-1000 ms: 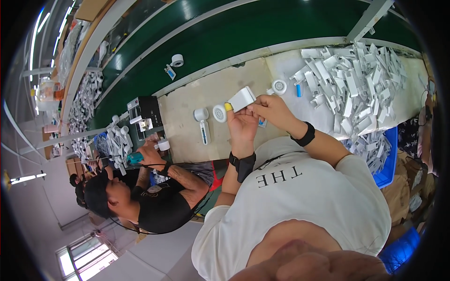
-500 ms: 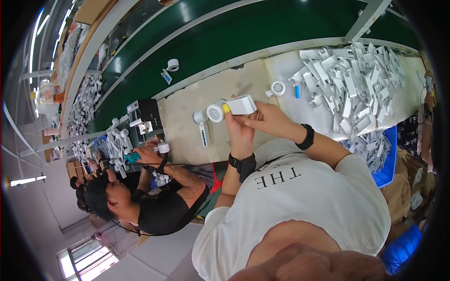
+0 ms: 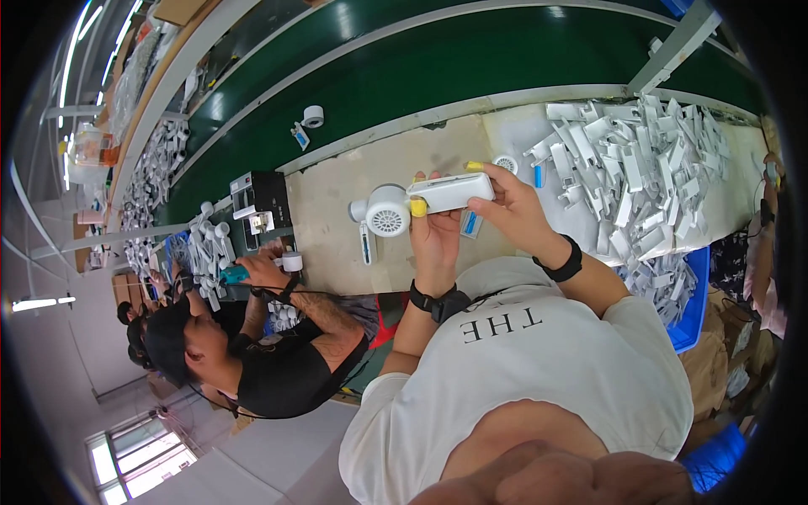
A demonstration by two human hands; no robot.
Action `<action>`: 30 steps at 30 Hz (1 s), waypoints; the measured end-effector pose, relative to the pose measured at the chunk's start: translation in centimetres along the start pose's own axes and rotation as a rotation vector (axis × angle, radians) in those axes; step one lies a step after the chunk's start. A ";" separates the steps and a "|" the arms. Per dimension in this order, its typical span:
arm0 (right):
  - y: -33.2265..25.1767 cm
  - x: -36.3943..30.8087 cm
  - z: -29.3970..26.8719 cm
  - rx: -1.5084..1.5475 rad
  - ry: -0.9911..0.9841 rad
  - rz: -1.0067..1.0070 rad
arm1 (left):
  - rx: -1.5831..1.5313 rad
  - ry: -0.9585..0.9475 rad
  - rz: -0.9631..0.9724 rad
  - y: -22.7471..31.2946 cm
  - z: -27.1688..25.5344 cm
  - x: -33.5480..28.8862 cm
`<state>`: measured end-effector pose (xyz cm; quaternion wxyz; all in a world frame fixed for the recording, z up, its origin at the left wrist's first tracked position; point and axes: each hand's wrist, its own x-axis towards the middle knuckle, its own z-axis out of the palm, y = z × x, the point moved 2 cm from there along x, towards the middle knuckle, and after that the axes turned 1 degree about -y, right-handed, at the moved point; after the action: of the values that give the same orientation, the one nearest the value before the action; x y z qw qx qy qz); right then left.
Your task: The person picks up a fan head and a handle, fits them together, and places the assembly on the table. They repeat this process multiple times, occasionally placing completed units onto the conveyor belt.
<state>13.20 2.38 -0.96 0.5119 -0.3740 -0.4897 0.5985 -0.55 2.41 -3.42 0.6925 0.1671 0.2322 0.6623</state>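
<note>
Left hand (image 3: 435,242) pinches the fan (image 3: 454,194) near its head, right hand (image 3: 520,210) grips the handle's far end, over the bench (image 3: 324,198); best to steady the head side and press evenly, without twisting

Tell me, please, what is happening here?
The person in the white shirt holds a white device with a round grille: the left hand by the grille, the right hand at its other end. A second device lies on the table, partly hidden. A heap of white parts sits to the right. On the left, a co-worker holds a teal tool.
</note>
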 end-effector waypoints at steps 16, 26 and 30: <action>0.9 -0.8 -0.9 -0.004 -0.073 0.120 | 0.150 -0.091 0.081 2.0 1.8 -1.6; 0.0 -0.4 -0.1 -0.101 -0.106 0.167 | 0.196 0.043 0.139 2.0 -0.1 -0.3; 0.4 -0.1 -0.6 -0.424 -0.100 -0.027 | 0.276 0.025 -0.037 1.6 -0.2 -0.6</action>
<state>13.70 2.38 -1.48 0.4050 -0.4365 -0.6343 0.4930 -1.98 1.94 -2.65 0.6722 0.2479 0.3328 0.6131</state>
